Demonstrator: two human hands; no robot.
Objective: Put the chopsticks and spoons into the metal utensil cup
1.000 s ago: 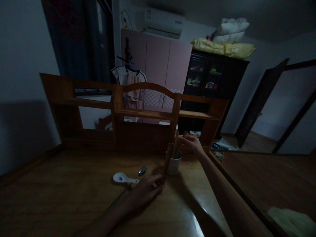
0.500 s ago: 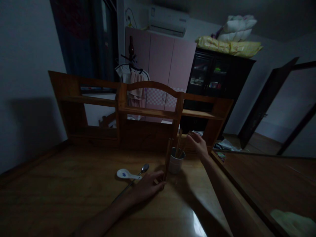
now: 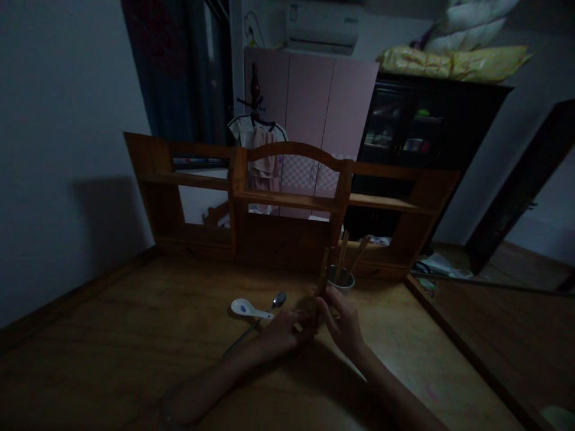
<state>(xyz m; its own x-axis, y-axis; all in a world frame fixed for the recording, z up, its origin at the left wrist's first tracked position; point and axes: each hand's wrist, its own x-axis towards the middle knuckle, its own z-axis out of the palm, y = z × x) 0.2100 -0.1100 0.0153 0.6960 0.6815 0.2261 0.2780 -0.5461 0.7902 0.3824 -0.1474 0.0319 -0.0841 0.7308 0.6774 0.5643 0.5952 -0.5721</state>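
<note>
My left hand [image 3: 287, 329] is closed around the lower part of some upright chopsticks [image 3: 324, 272], low over the wooden table. From the right, my right hand [image 3: 344, 320] pinches the same chopsticks a little higher up. Right behind them stands a pale cup [image 3: 344, 281] with several more chopsticks [image 3: 354, 257] leaning in it; my right hand hides its lower part. To the left of my left hand lie a white ceramic spoon [image 3: 247, 309] with a blue mark and a long-handled metal spoon [image 3: 279, 299], the ceramic one's handle reaching the metal one.
A wooden shelf unit [image 3: 287, 203] runs along the back of the table [image 3: 179, 335]. A raised wooden edge [image 3: 449, 326] borders the table on the right. Beyond are pink wardrobe doors [image 3: 309, 108], a dark cabinet [image 3: 449, 137] and hanging clothes [image 3: 263, 140].
My right hand has come from beside the cup down to the chopsticks in my left hand and now grips them too. The view has shifted left.
</note>
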